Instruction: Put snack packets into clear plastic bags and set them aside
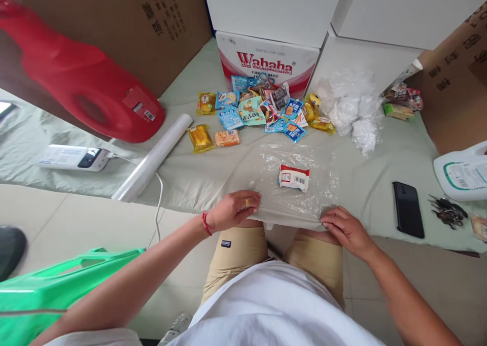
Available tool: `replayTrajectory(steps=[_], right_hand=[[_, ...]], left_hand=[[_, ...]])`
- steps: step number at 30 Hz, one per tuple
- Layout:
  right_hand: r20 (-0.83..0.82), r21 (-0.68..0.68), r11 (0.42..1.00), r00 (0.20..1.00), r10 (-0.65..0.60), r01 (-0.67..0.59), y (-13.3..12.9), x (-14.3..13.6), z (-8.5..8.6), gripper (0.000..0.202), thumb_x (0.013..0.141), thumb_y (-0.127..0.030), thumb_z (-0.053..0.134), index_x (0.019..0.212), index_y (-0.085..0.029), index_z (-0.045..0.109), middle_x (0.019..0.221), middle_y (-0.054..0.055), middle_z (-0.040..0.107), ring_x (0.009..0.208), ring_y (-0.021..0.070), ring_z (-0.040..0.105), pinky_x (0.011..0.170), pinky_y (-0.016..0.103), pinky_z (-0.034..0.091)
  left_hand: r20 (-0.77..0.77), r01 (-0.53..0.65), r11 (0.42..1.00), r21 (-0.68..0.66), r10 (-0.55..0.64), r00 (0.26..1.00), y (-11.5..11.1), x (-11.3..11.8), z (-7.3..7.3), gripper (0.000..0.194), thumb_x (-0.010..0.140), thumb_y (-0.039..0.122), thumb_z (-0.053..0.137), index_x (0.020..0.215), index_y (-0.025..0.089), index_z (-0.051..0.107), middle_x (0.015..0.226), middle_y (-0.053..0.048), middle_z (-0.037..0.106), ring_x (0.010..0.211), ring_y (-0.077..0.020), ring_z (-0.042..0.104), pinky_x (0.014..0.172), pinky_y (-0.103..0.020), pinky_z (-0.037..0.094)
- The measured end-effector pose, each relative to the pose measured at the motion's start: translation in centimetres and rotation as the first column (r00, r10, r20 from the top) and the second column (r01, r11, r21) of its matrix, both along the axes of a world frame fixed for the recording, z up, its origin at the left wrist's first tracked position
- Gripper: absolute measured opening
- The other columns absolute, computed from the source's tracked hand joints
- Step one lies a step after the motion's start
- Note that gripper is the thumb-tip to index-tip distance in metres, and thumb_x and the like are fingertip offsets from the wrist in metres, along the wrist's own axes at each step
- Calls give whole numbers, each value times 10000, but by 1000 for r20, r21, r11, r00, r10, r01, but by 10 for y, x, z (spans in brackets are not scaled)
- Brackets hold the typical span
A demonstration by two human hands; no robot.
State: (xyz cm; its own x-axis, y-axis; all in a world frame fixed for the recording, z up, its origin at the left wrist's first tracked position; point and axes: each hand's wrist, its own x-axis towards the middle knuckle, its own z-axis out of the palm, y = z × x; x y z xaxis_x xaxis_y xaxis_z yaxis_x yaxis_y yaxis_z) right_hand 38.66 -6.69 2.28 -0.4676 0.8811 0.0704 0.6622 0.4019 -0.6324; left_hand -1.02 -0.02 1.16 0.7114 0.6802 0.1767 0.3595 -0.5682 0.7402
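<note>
A sheet of clear plastic wrap [266, 199] lies spread at the table's front edge, its creases catching the light. On it rests a small red and white snack packet [294, 178] with a barcode facing up. My left hand [239, 207], with a ring and a red wrist cord, has its fingers closed on the near left corner of the wrap. At the near right corner, my right hand [348, 230] pinches the film between thumb and fingers. The packet sits beyond both hands, touched by neither.
Behind lies a pile of snack packets [251, 110], with crumpled clear plastic [352, 107] to its right. A wrap roll [152, 158], power bank [74, 157] and red jug [87, 82] stand left. A phone [408, 209] and keys [449, 211] lie right. Boxes [266, 64] close the back.
</note>
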Motion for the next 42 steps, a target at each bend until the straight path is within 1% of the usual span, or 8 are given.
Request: replayTrajectory(steps=[9, 15, 17, 19, 23, 29, 35, 42], right_hand=[[57, -153, 981, 992, -114, 121, 87, 11, 56, 394, 970, -572, 550, 973, -229, 744, 921, 50, 745, 808, 189, 668, 737, 295, 530], [171, -225, 952, 970, -172, 209, 145, 23, 29, 420, 923, -582, 539, 874, -211, 730, 725, 7, 668, 637, 160, 575, 599, 268, 454], [250, -131, 967, 951, -182, 220, 152, 22, 20, 345, 915, -489, 543, 881, -204, 735, 810, 43, 688, 709, 188, 611, 671, 306, 498], [285, 103, 957, 913, -291, 273, 148, 12, 21, 297, 907, -394, 549, 965, -183, 749, 966, 112, 693, 874, 250, 640, 815, 391, 531], [105, 482, 800, 883, -458, 358, 107, -31, 36, 310, 982, -280, 477, 1144, -188, 724, 1077, 153, 665, 1052, 300, 607, 945, 471, 512], [163, 303, 953, 986, -34, -17, 74, -98, 20, 431, 1033, -281, 427, 1425, -263, 606, 1365, 100, 642, 1259, 300, 546, 1085, 512, 457], [325, 274, 958, 946, -12, -82, 91, -107, -1, 457, 1068, -373, 425, 1496, -255, 534, 1562, 49, 513, 1407, 289, 430, 1206, 531, 301], [375, 297, 949, 927, -9, -110, 89, -106, -1, 452, 1060, -367, 448, 1477, -238, 561, 1549, 88, 524, 1420, 303, 427, 1214, 544, 281]], left_hand=[[-75, -282, 941, -184, 273, 959, 70, 22, 33, 303, 937, 451, 530, 929, 193, 686, 844, -11, 732, 797, -163, 659, 774, -260, 480], [-118, -345, 920, -186, 328, 937, 107, 30, 23, 298, 884, 430, 549, 890, 179, 710, 727, -13, 686, 676, -156, 586, 657, -251, 431], [-117, -324, 922, -213, 306, 945, 107, 31, 19, 308, 888, 432, 539, 890, 179, 715, 713, -9, 676, 657, -150, 569, 636, -243, 420], [-104, -317, 919, -236, 301, 948, 103, 32, 17, 327, 901, 448, 527, 892, 179, 714, 711, -2, 667, 649, -142, 554, 621, -234, 408], [-103, -348, 898, -271, 332, 938, 96, 35, 17, 340, 917, 463, 517, 891, 176, 697, 705, 5, 648, 636, -135, 528, 603, -229, 391], [-77, -360, 869, -339, 356, 931, 92, 35, 18, 437, 937, 569, 500, 854, 180, 680, 705, 5, 636, 648, -138, 528, 614, -244, 405], [-134, -557, 765, -324, 546, 827, 102, 45, 36, 740, 974, 736, 258, 817, 180, 720, 927, -88, 747, 894, -228, 660, 767, -315, 485], [-580, -454, 879, -148, 294, 759, 112, 91, 58, 518, 816, 686, 633, 684, 187, 676, 732, -109, 703, 793, -295, 687, 677, -342, 456]])
